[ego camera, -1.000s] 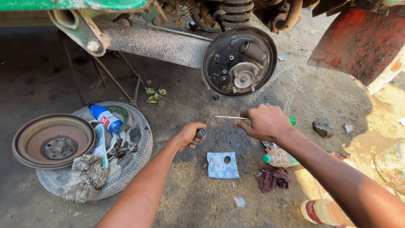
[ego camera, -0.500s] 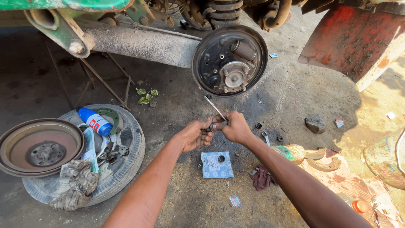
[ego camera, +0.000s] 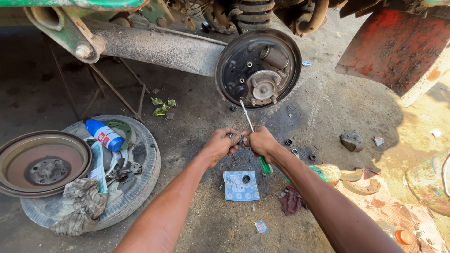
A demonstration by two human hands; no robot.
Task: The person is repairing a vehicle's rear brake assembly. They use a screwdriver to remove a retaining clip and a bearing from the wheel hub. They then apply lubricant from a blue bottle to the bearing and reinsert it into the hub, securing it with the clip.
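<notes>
Both arms outstretched, left hand (ego camera: 220, 145) and right hand (ego camera: 260, 140) clenched together.

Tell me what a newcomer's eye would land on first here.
First, the two hands meeting at centre: the right hand grips a green-handled screwdriver whose tip points up toward the bare brake plate just above, while the left hand pinches a small dark part against it. Next, at left, the rusty brake drum leaning on a flat tyre, with a blue bottle beside it.

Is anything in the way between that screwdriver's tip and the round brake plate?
Nothing visible. The screwdriver, gripped in the right hand, points up over bare ground to the brake plate's lower edge. The left hand pinches something small beside it.
</notes>
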